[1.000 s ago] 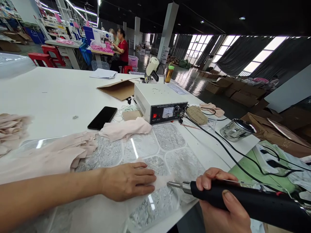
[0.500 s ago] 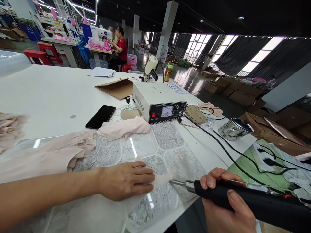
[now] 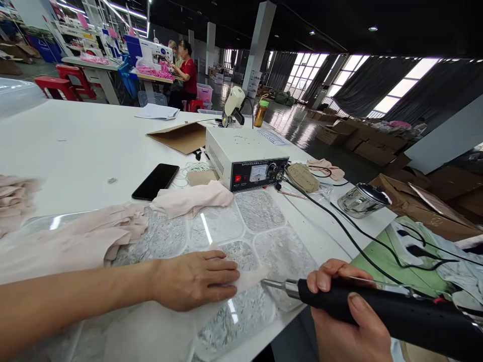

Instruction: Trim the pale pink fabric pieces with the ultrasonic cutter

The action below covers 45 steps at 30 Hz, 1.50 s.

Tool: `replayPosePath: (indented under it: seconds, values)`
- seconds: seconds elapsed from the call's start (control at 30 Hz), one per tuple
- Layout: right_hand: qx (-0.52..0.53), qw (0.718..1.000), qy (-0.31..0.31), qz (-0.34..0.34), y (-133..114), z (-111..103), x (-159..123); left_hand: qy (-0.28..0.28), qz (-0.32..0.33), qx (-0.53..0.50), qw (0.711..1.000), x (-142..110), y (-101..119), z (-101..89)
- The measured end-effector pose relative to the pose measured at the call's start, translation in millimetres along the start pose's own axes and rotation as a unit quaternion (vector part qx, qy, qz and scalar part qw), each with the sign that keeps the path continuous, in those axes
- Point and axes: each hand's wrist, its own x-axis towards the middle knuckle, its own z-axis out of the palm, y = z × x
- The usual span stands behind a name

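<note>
Fingers [image 3: 222, 277] of the left hand [image 3: 192, 281] lie flat and together, pressing on a strip of sheer pale cloth [image 3: 252, 278] rather than gripping it. The strip shows beyond the fingertips toward the right, resting on a glossy grey mat [image 3: 264, 208] with a stone-like pattern, at the near side of the white desk [image 3: 90, 146].

The right hand [image 3: 350, 306], at the near right, has its fingers wrapped around the thick handle of a black handheld tool [image 3: 407, 314], with the thumb along the near side. Its narrow metal tip [image 3: 273, 284] points left and reaches the right end of the strip; whether it actually touches the cloth, I cannot tell.

Left of the mat's middle, above the forearm, lies a layered stack of pale pink pieces [image 3: 124, 229], and a ruffled pile [image 3: 17, 203] sits at the far left of it. A folded pink cloth [image 3: 192, 198] rests on the far edge of the mat, with a dark phone [image 3: 155, 181] just beside it. Farther back stands a white box unit [image 3: 245, 148] with a red switch [image 3: 237, 178] and a meter [image 3: 258, 173] on its black front panel. A black cable [image 3: 335, 216] runs from that panel toward the near right, passing a lidded glass jar [image 3: 362, 201].
</note>
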Motion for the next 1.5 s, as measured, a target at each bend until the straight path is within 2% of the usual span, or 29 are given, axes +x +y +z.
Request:
replayPosePath:
  seconds: [0.37, 0.7, 1.1, 1.5]
  values:
    - [0.007, 0.999, -0.035, 0.01, 5.3, 7.5, -7.0, 0.008, -0.001, -0.002, 1.0, -0.4, -0.2, 1.8]
    - [-0.004, 1.0, 0.008, 0.004, -0.3, 2.3, -2.3, 0.018, 0.0, -0.009, 1.0, 0.9, 0.1, 0.6]
    - [0.004, 0.999, -0.047, 0.025, 3.4, 8.8, -11.6, 0.02, 0.004, -0.009, 1.0, 0.1, 0.0, 1.1]
    - [0.016, 0.998, -0.061, 0.023, 4.5, 8.9, -12.1, 0.018, 0.003, -0.003, 1.0, 0.4, -0.5, 0.7]
